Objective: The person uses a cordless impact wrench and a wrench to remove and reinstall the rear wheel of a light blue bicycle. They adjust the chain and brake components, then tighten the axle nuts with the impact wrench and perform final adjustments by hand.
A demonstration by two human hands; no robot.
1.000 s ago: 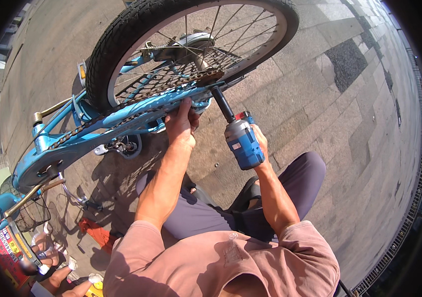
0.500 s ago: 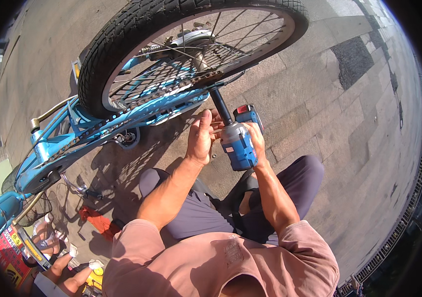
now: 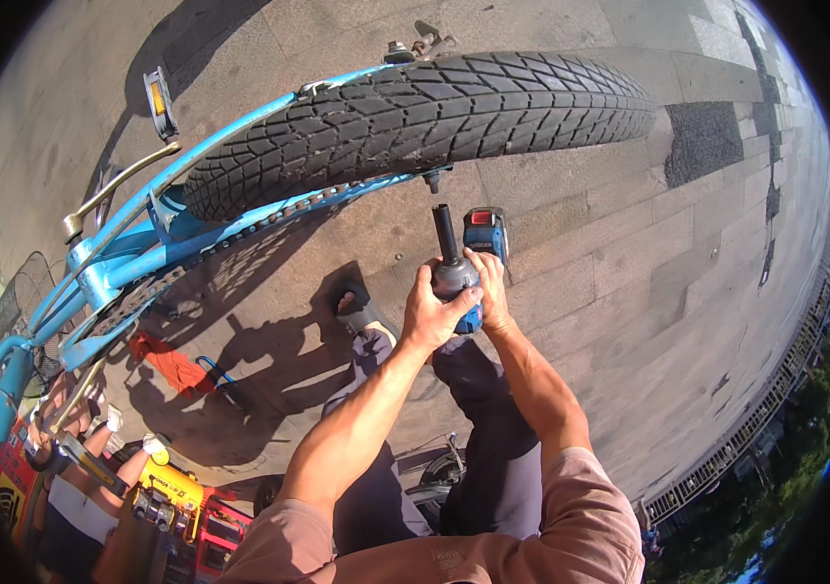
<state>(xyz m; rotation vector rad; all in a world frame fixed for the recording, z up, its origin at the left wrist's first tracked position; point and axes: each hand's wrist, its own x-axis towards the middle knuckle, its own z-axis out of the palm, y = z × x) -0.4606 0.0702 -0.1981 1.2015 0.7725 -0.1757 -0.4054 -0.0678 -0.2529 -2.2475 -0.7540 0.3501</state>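
My right hand [image 3: 496,295] is closed round the handle of a blue and grey cordless impact wrench [image 3: 455,279]. My left hand [image 3: 434,313] wraps over its body from the other side. A long black socket [image 3: 446,232] points away from me, its open end apart from the axle end [image 3: 432,182] that sticks out beside the rear wheel. Seen edge-on, the black treaded tyre [image 3: 415,112] hides the spokes and hub. The wheel sits in the blue frame [image 3: 176,243] of an upturned bicycle, with the chain [image 3: 274,216] along its near side.
A pedal [image 3: 159,97] and its crank stick out at the left. On the paving lie a red cloth [image 3: 169,365] and a blue-handled tool [image 3: 220,375]. Another person's legs [image 3: 93,453] and a yellow box [image 3: 173,487] are at the lower left.
The socket has come away from the wheel's axle, and the wrench is nearer to me. My left hand has moved onto the wrench body. The view has shifted, showing the wheel edge-on.
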